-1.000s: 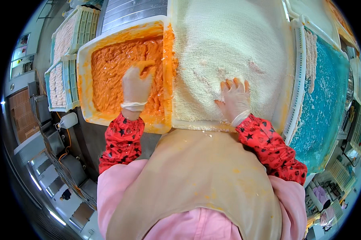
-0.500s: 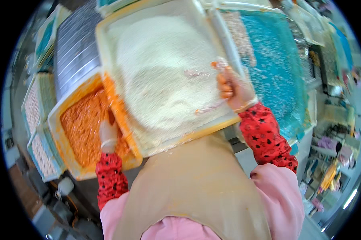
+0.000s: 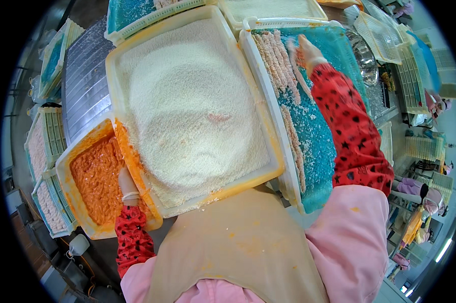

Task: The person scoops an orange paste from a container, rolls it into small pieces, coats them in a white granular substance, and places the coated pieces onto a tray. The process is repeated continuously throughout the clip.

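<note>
My gloved left hand (image 3: pixel 126 184) reaches into a tub (image 3: pixel 63 160) of wet orange batter mix (image 3: pixel 94 184) that looks lumpy with strips. Its fingers are sunk in the mix and hidden. Over a white tray (image 3: pixel 268 96) lined with blue sheet, my right hand (image 3: pixel 309 52) holds a long crumb-coated strip (image 3: pixel 302 81), its lower end hanging toward the sheet. Rows of similar coated strips (image 3: pixel 276 60) lie along the tray's left side. Between my hands stands a large tub (image 3: pixel 276 164) of white crumbs (image 3: pixel 187 96), with a pinkish piece (image 3: pixel 219 117) partly buried.
A grey slatted metal surface (image 3: pixel 84 96) lies to the left. Stacked trays of coated strips (image 3: pixel 48 202) stand at far left. Another blue-lined tray (image 3: pixel 129 17) and a second crumb tub (image 3: pixel 273 9) are at the back. A metal bowl (image 3: pixel 363 58) sits right of the tray.
My right hand has moved from above the crumb tub, right and away from me, to the blue-lined tray with a coated strip. My left hand stays in the orange mix.
</note>
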`<action>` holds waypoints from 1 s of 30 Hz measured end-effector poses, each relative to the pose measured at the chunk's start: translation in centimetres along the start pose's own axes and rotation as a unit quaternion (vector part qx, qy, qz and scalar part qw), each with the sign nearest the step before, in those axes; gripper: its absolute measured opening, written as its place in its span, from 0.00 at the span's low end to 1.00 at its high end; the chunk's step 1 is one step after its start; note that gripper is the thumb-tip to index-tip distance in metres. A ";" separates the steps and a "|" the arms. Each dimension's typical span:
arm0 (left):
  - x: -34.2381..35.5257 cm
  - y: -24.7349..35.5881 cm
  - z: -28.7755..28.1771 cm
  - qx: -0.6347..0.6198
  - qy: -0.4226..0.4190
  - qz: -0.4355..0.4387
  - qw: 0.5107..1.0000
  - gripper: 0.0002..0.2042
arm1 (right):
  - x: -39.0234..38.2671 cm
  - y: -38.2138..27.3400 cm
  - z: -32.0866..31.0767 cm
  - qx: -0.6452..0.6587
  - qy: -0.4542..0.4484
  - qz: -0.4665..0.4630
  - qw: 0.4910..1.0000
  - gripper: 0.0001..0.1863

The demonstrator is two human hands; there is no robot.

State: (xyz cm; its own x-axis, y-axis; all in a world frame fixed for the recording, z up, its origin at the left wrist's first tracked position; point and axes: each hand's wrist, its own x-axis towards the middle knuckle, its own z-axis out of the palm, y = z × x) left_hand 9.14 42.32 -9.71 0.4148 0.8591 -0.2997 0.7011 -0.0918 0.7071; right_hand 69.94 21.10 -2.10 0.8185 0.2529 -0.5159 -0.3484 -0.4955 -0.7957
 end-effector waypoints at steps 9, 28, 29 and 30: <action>1.6 -0.1 -1.4 0.173 0.109 -0.029 0.979 0.12 | -0.3 1.2 0.5 0.097 -0.121 -0.112 0.981 0.27; 4.6 -7.2 -6.7 0.205 0.051 0.042 0.977 0.12 | -19.6 12.3 16.8 -0.484 -0.062 -0.490 0.723 0.13; 4.2 -7.0 -7.6 0.180 0.067 0.056 0.980 0.13 | -18.5 12.5 17.3 -0.472 -0.095 -0.436 0.760 0.12; 3.6 -4.9 -8.8 0.115 0.018 0.022 0.993 0.14 | -17.9 12.5 17.9 -0.462 -0.128 -0.375 0.793 0.12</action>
State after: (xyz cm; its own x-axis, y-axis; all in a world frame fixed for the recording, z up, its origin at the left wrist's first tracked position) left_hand 2.08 50.29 -8.63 0.4299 0.8688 -0.2457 0.7988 -0.2391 0.5521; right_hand 42.77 25.23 -8.47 0.4763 0.8667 -0.1480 0.7734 -0.4931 -0.3984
